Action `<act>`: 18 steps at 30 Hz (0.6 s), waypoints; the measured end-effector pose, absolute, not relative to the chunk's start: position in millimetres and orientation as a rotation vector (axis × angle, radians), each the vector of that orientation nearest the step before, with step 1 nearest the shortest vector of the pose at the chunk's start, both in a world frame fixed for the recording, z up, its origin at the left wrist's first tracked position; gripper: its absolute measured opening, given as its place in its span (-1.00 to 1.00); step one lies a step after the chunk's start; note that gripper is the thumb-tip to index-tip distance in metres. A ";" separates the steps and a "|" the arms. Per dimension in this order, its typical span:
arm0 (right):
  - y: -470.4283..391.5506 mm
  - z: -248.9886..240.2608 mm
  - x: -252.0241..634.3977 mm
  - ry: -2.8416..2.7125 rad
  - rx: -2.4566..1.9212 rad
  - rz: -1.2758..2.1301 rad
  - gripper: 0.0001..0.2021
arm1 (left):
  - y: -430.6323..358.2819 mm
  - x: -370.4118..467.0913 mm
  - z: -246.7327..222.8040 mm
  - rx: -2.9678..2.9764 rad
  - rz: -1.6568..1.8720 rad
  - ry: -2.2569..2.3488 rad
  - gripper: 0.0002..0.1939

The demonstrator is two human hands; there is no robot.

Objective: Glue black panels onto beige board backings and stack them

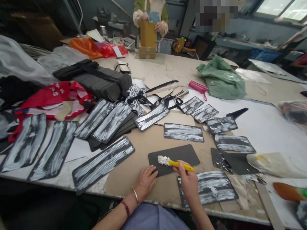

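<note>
Panel [181, 152] set at five o'clock from view centre, its eight-o'clock edge covered by open left hand [146, 180]. Brush [173, 163] gripped by right hand [189, 183]. Paste [163, 160] best drawn lengthwise, panel pinned.

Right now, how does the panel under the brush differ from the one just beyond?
The near panel looks bare and dark; the far panel carries white streaks. In view, the near panel slants up rightward; the far panel tips slightly down rightward. Both are dark rectangles with rounded corners, lying flat.
</note>
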State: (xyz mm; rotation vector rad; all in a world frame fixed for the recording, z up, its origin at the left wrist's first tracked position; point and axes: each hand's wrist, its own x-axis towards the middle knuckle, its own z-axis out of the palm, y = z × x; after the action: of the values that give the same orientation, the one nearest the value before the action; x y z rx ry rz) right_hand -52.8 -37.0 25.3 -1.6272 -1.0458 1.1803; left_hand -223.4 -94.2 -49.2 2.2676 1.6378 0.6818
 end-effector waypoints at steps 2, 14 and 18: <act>-29.1 13.2 -75.9 -0.999 -1.566 1.281 -0.62 | -96.4 -229.9 -56.0 2.300 0.717 1.617 -0.70; 22.0 2.5 -3.9 -1.262 -1.991 0.707 -0.57 | -85.5 -234.0 -52.2 2.266 0.912 1.553 -0.80; 40.9 0.4 39.7 -1.386 -2.148 0.335 -0.50 | -83.4 -233.0 -50.6 2.319 0.934 1.563 -0.79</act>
State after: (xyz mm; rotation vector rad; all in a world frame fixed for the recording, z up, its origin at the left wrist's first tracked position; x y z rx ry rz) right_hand 39.7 40.9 0.4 -2.1479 -1.3865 0.3351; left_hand -233.0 -83.4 -50.6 2.3191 1.5633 0.9335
